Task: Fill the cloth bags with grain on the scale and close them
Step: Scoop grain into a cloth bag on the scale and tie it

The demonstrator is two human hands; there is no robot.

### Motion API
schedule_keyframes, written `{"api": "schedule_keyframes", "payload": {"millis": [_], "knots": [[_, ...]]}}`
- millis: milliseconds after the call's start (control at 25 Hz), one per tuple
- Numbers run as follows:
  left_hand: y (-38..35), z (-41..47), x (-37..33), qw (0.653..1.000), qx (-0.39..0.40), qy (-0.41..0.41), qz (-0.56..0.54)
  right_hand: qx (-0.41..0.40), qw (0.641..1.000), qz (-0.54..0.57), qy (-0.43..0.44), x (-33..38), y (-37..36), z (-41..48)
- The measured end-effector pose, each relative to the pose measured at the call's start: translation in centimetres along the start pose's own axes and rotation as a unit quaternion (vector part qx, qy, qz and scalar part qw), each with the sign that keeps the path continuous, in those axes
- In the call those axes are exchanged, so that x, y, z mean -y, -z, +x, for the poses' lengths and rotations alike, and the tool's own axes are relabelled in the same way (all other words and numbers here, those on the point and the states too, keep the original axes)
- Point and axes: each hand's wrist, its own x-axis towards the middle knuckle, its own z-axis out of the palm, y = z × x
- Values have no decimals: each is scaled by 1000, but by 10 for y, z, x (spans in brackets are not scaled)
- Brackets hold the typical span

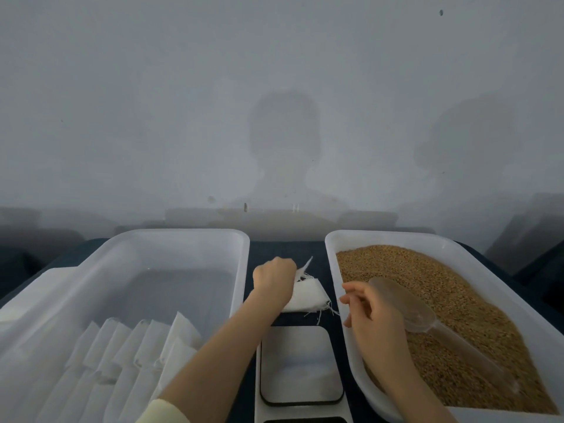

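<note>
The left hand (pixel 274 279) gripped the cloth bag (pixel 308 296), I think. The right hand (pixel 374 312) was loose and empty by the scoop (pixel 415 312). A floppy bag could spill grain (pixel 457 300).

Head camera looks forward and down, close above the scale (pixel 300 364).

dark blue table (pixel 283 248) along the bottom, running back to the pale wall. on its left sits a clear plastic tub (pixel 183 232), on its right a second tub (pixel 396 235), this one heaped with grain (pixel 427 285). between them, nearest the camera, a white scale (pixel 300 364) stands on the dark top. just beyond it, a small white cloth bag (pixel 308 296) lies in the gap, loose threads trailing.
</note>
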Motion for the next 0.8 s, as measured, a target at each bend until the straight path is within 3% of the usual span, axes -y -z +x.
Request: {"api": "schedule_keyframes", "payload": {"millis": [80,240,400,560,640,800], "knots": [[16,-16,11,989,-31,-50,-139,32,999,-1,-10,3,0,1],[12,-65,25,906,28,-130,-401,151,988,24,-7,9,-2,-3],[1,-83,27,881,77,-143,-444,194,978,75,-11,10,1,-5],[5,-85,24,805,84,-125,-574,230,967,112,-18,11,5,-7],[2,-83,27,810,66,-100,-574,250,956,153,-13,13,6,-8],[-7,-81,30,891,49,-61,-447,229,952,202,-38,14,9,-6]]}}
